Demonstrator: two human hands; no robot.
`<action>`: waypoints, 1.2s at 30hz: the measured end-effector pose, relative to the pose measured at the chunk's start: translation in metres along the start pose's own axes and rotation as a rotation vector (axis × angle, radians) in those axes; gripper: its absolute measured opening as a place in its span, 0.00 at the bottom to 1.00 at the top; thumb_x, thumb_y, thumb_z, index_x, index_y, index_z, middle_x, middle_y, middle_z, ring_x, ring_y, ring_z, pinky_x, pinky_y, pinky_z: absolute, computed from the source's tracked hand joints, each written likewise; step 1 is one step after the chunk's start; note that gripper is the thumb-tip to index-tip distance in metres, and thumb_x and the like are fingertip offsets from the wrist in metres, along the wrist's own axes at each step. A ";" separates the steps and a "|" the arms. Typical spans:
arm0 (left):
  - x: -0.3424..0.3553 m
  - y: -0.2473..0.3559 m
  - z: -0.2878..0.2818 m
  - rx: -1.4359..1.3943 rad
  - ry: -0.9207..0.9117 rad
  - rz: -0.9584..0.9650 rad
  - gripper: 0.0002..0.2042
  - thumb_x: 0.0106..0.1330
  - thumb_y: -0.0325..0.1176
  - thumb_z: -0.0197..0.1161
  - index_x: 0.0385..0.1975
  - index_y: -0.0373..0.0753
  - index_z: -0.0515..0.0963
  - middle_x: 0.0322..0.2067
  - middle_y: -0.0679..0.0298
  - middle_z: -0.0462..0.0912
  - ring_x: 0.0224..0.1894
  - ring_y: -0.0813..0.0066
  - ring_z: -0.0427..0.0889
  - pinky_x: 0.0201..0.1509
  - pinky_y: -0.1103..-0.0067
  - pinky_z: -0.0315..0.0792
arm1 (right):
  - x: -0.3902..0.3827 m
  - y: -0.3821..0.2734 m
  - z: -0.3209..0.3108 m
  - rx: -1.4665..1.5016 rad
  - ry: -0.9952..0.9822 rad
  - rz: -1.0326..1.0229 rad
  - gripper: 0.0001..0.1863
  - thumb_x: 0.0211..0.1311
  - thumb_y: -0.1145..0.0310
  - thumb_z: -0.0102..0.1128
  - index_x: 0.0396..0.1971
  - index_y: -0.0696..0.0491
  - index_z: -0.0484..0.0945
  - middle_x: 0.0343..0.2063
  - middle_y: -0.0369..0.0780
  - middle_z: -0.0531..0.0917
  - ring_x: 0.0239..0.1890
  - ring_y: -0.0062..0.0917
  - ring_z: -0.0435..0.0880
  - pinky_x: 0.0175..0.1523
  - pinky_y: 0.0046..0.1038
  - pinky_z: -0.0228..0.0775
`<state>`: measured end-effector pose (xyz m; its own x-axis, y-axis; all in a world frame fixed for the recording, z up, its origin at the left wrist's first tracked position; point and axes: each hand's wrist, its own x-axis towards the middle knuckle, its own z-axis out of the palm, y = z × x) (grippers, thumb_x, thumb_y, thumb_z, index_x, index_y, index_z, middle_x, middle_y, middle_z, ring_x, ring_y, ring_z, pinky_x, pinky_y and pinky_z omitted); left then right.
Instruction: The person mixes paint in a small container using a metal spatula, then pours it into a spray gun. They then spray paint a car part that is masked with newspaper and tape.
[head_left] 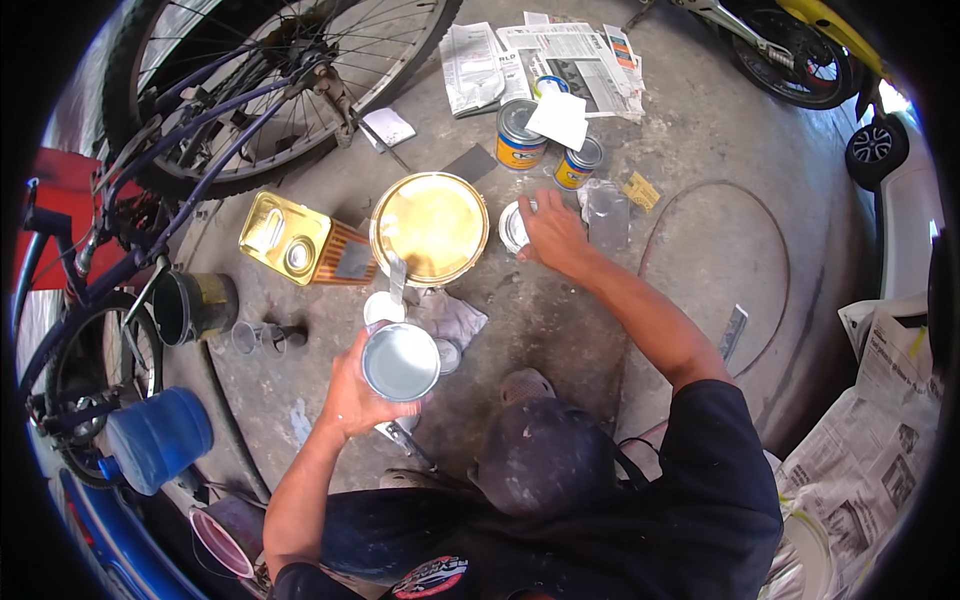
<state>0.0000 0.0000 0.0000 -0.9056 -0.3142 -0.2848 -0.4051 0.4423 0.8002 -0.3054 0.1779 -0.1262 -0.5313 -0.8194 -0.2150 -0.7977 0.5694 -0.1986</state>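
Head view: the person crouches over a concrete floor (pixel 700 250). The left hand (pixel 352 395) is wrapped around the side of a small open tin (pixel 401 362) holding a pale liquid, lifted clear of the floor with its mouth level. The right hand (pixel 553 235) reaches forward, fingers spread and resting on a small round metal lid (pixel 514 228) that lies flat on the floor; it presses on it rather than grips it.

Just beyond the held tin stands a large open paint can (pixel 430 227) filled with yellowish liquid, with a stirring stick (pixel 396 278) leaning over its near rim. A crumpled grey rag (pixel 452 318) lies beside it. To the left lies a gold rectangular solvent tin (pixel 298 240), and further back stand two small blue-and-yellow cans (pixel 521 135), next to spread newspaper (pixel 560 60). A bicycle wheel (pixel 290 70) fills the upper left.

The small tin looks light and rigid, but its liquid will slop if tipped, and its wall may be slick with paint; a grip round the middle, kept upright, suits it. The lid is thin and flat, best lifted by its edge.
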 end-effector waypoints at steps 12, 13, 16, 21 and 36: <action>0.019 0.020 0.002 -0.045 0.039 -0.009 0.41 0.36 0.41 0.84 0.55 0.35 0.72 0.45 0.58 0.86 0.47 0.67 0.86 0.55 0.71 0.78 | -0.039 -0.004 0.044 0.789 0.588 0.395 0.37 0.59 0.66 0.63 0.67 0.58 0.61 0.63 0.52 0.69 0.64 0.46 0.71 0.61 0.42 0.72; 0.021 0.025 0.004 -0.037 0.051 -0.005 0.40 0.37 0.41 0.84 0.53 0.35 0.73 0.44 0.59 0.86 0.46 0.70 0.85 0.55 0.72 0.77 | -0.049 0.010 0.047 1.155 0.517 0.492 0.36 0.59 0.66 0.62 0.67 0.58 0.61 0.63 0.51 0.70 0.64 0.45 0.71 0.62 0.42 0.71; 0.029 0.038 0.004 0.003 0.053 0.016 0.39 0.36 0.41 0.84 0.52 0.35 0.74 0.43 0.60 0.86 0.45 0.71 0.85 0.54 0.72 0.78 | -0.084 0.039 0.077 1.807 0.306 0.627 0.36 0.61 0.62 0.60 0.68 0.59 0.61 0.61 0.49 0.73 0.62 0.44 0.74 0.62 0.40 0.70; 0.034 0.047 0.010 -0.010 0.046 0.018 0.38 0.37 0.42 0.84 0.51 0.35 0.75 0.42 0.59 0.86 0.44 0.71 0.86 0.53 0.72 0.78 | -0.131 0.059 0.140 2.073 -0.015 0.728 0.41 0.63 0.50 0.59 0.68 0.62 0.61 0.59 0.48 0.77 0.59 0.43 0.78 0.62 0.38 0.70; 0.020 0.051 0.006 0.160 0.061 -0.052 0.43 0.36 0.44 0.84 0.54 0.33 0.72 0.43 0.56 0.86 0.45 0.66 0.87 0.54 0.71 0.78 | 0.000 -0.010 0.129 0.967 0.602 0.402 0.63 0.34 0.59 0.86 0.69 0.60 0.51 0.59 0.52 0.74 0.62 0.43 0.75 0.65 0.40 0.67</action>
<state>-0.0400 0.0212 0.0319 -0.8754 -0.3888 -0.2873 -0.4708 0.5507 0.6893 -0.2605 0.1808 -0.2475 -0.9455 -0.3255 0.0034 -0.1387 0.3935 -0.9088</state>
